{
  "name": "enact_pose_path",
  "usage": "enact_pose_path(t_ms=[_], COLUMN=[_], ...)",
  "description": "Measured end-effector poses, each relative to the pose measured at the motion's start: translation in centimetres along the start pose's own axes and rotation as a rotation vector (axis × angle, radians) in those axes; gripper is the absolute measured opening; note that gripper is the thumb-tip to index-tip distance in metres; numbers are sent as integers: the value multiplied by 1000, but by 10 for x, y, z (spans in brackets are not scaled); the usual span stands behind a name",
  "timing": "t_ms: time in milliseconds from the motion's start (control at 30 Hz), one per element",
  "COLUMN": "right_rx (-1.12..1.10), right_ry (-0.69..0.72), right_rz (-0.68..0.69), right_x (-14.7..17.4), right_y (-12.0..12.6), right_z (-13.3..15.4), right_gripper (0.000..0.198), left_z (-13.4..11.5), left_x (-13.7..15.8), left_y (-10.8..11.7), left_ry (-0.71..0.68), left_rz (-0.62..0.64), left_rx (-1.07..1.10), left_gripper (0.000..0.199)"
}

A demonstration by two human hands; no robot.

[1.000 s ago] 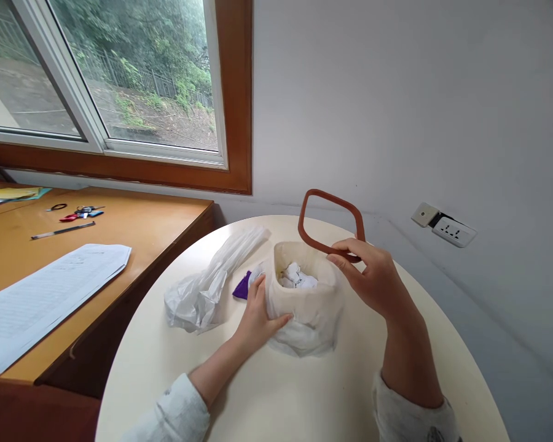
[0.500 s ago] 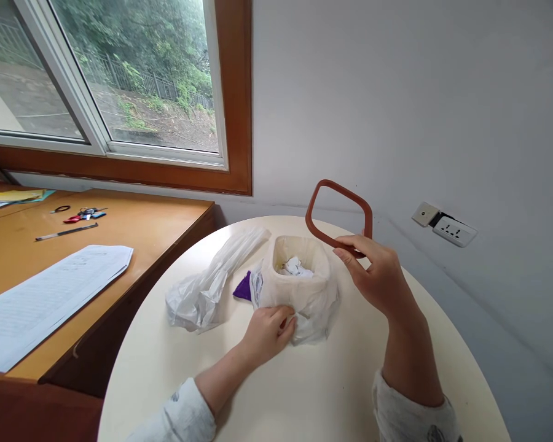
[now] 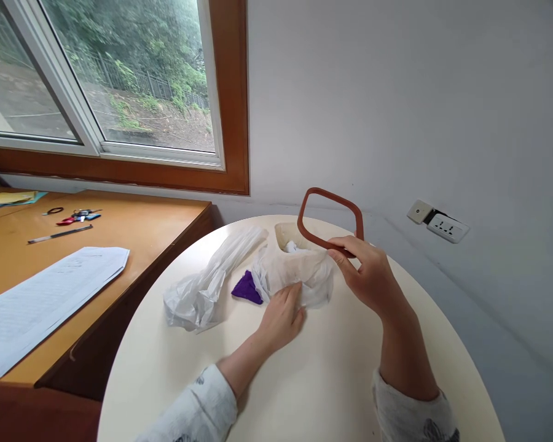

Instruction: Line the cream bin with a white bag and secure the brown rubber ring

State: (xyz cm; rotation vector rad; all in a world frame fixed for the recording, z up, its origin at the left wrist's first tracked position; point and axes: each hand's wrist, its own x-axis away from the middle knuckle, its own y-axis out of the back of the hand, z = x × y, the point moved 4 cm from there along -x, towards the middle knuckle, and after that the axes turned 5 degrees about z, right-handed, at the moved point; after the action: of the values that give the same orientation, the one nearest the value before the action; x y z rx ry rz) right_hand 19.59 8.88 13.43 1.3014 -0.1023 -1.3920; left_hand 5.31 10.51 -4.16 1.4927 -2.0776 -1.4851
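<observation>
brown frame [image 3: 334, 197] x1, pinched by right grip [image 3: 365, 274] | left grip [image 3: 278, 320] spread against bin [image 3: 299, 267] x1

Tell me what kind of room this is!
It looks like a study or a small office, though I can't be sure. There's a wooden desk with a pen and big sheets of paper on it.

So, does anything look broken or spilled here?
The socket on the wall looks odd: a dark gap shows between it and the small plate, as if badly fitted. I see nothing spilled; the white paper is inside the bin.
</observation>
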Motion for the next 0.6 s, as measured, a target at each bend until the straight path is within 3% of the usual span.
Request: enact_pose_path(t_ms=[133, 267, 600], right_rx=[36, 80, 176], right_ry=[-9, -31, -185], right_rz=[5, 46, 204], right_x=[12, 35, 140], right_y=[2, 5, -15], right_z=[-5, -15, -50], right_gripper=[12, 11, 13], left_z=[4, 13, 29], left_x=[-10, -15, -14], left_y=[-6, -9, -3], left_ry=[-51, -6, 33], left_rz=[-11, -19, -65], left_rx=[-52, -139, -233], left_gripper=[58, 53, 41])
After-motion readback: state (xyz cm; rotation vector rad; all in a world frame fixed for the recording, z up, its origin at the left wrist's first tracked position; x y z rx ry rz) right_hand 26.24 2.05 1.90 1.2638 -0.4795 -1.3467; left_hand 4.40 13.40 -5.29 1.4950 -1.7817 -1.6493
